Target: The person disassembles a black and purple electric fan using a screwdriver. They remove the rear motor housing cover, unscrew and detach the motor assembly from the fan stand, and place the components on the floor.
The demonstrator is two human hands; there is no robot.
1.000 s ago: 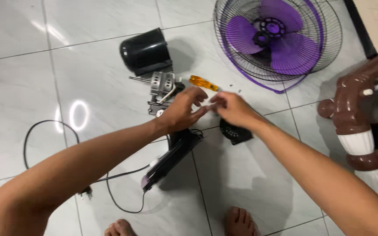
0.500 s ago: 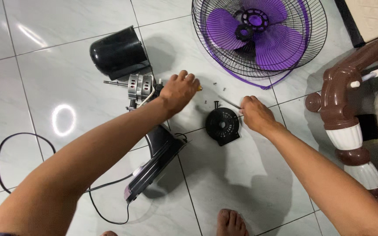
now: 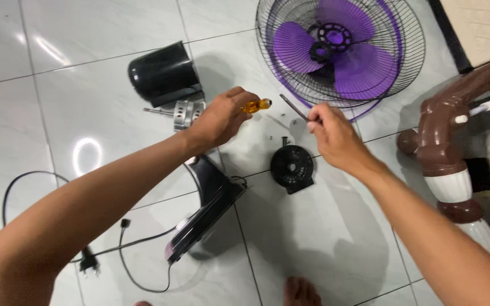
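Screwdriver handle [image 3: 256, 105], translucent amber, stubby, gripped in left hand [image 3: 218, 118]

Amber handle [image 3: 256, 105]; purple blades [image 3: 336, 54] behind black wire grille [image 3: 409, 51]; black round cover [image 3: 292, 166]; brown-and-white post [image 3: 455, 164]; pale glossy tiles [image 3: 86, 90].

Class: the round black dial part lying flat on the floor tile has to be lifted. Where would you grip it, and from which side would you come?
Grip the round black dial part by its outer rim, coming straight down from above. It lies flat on the floor, so only the edge offers opposing sides. Probably avoid the thin stem at its top, and approach from the near side, clear of the small loose screws beyond it.
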